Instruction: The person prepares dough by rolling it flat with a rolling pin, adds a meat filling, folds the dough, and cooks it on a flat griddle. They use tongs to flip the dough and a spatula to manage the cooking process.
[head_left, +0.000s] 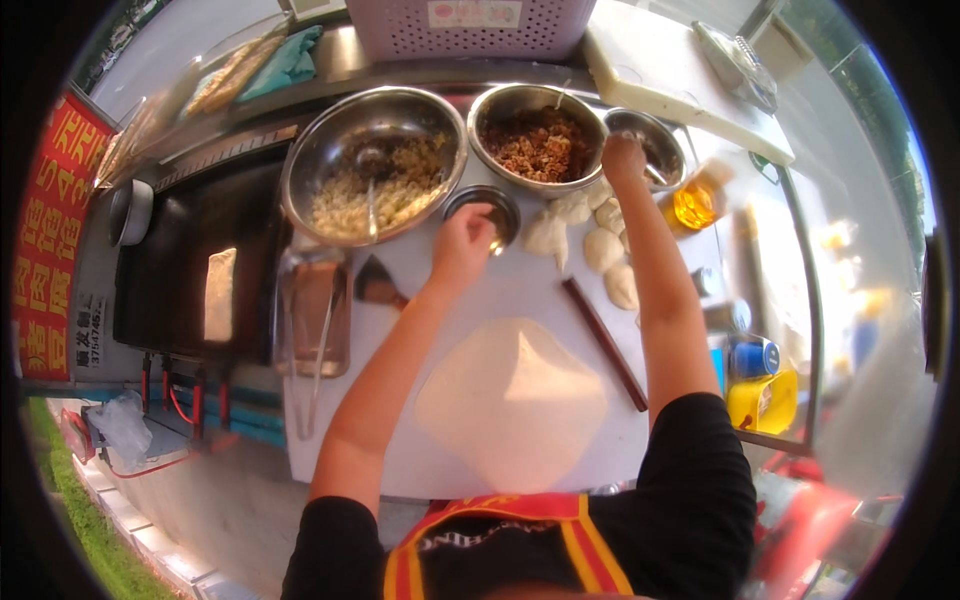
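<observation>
A thin, wide sheet of rolled dough (517, 412) lies flat on the white work board (390, 450) before me. My left hand (469, 236) is over the rim of a small dark metal bowl (504, 211), its fingers bent inward; whether they pinch something is hidden. At the upper right my right hand (624, 159) is at a small steel bowl (660, 135), by a metal spoon handle (655, 175); its grip is not plain. A dark wooden rolling pin (604, 341) rests right of the sheet. Several dough balls (602, 250) sit under and beside my right forearm.
Two larger steel bowls hold pale chopped filling (337, 199) and reddish-brown filling (551, 154). On the left, a dark griddle (169, 277) bears a flat dough strip (220, 295). A tray (311, 322) with tongs, a scraper (377, 281) and an oil container (694, 204) stand around.
</observation>
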